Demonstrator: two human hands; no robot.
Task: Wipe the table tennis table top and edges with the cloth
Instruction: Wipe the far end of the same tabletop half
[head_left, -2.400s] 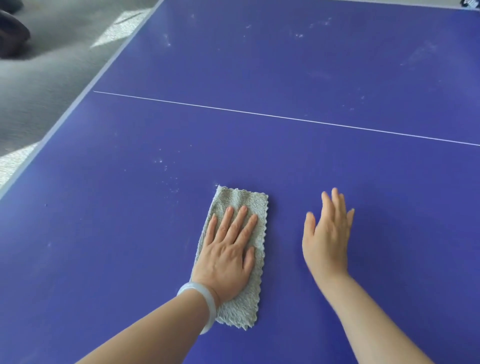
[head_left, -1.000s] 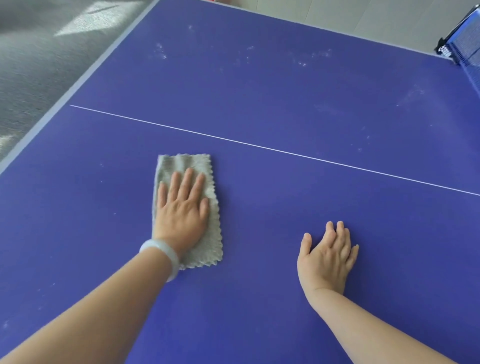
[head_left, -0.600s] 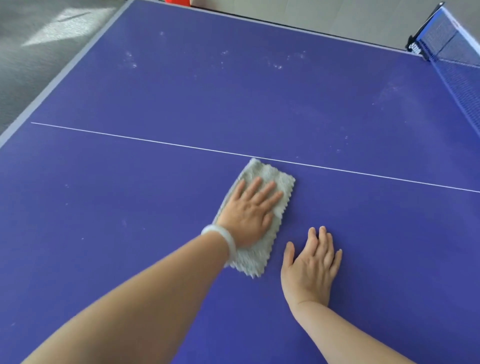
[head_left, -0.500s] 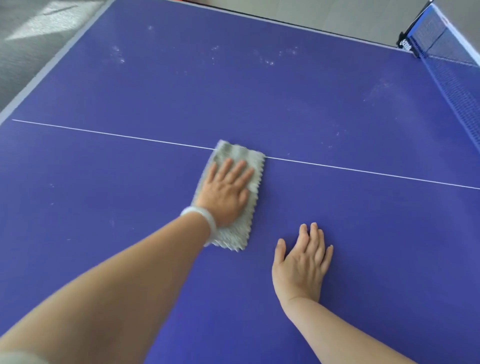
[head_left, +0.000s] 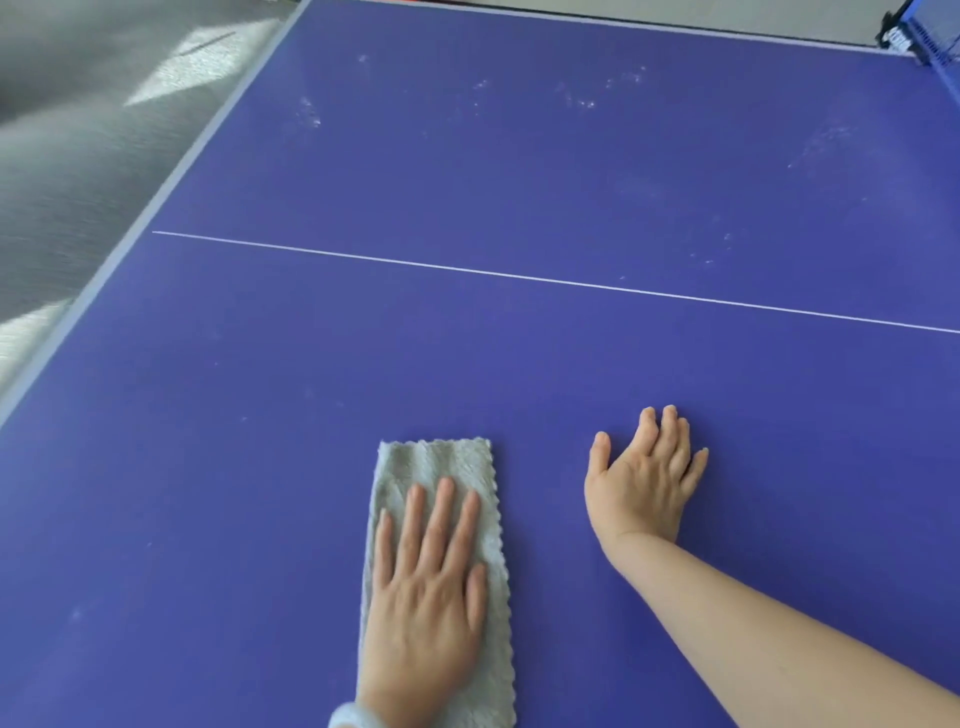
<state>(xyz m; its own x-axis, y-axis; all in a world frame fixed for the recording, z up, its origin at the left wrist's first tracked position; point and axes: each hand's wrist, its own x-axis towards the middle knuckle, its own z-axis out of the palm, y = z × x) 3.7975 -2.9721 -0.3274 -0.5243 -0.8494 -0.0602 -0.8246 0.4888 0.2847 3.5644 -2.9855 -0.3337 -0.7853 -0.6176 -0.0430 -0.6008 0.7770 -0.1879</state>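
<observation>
A folded grey cloth (head_left: 434, 465) lies flat on the blue table tennis table (head_left: 519, 182), near the bottom centre. My left hand (head_left: 428, 587) presses on it with straight fingers spread, a pale bracelet at the wrist. To its right my right hand (head_left: 641, 480) rests flat on the bare table top, fingers straight, apart from the cloth. A thin white centre line (head_left: 519, 275) runs across the table beyond both hands. Pale dusty smudges (head_left: 576, 96) dot the far half.
The table's grey left edge (head_left: 156, 202) runs diagonally, with grey floor (head_left: 78, 156) and sunlit patches beyond it. The far edge lies along the top. The net post and blue net (head_left: 930, 41) stand at the top right corner.
My left hand has pulled the cloth back from the white centre line toward me. My right hand stays flat on the table to the cloth's right.
</observation>
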